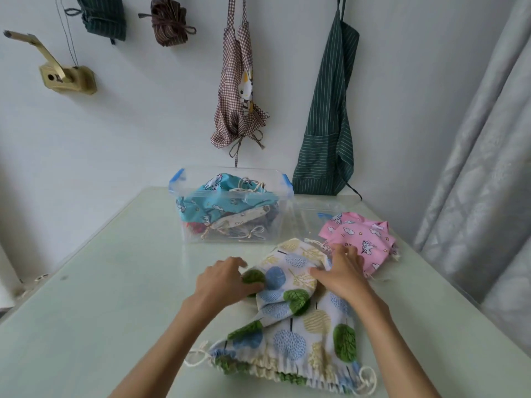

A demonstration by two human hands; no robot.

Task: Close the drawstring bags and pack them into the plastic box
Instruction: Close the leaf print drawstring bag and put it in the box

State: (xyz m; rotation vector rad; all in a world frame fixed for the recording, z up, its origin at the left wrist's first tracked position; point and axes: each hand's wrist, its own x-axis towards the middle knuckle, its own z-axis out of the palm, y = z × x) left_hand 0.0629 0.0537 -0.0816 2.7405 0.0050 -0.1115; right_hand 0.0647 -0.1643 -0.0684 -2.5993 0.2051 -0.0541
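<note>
A white drawstring bag printed with blue and green trees (298,334) lies on the table in front of me, its gathered mouth and cords near the front edge. My left hand (227,280) grips the bag's folded far-left part with curled fingers. My right hand (342,274) rests on the far-right part, its thumb pinching the fabric. A clear plastic box with blue latches (230,179) stands behind, holding a turquoise bag (218,202) and other closed bags. A pink unicorn-print bag (362,234) lies to the right of the box.
The pale green table (100,297) reaches to the wall. A clear lid (304,216) lies flat to the right of the box, under the pink bag. Aprons (327,116) and tied cloth bundles hang on the wall. A grey curtain (482,168) hangs at the right.
</note>
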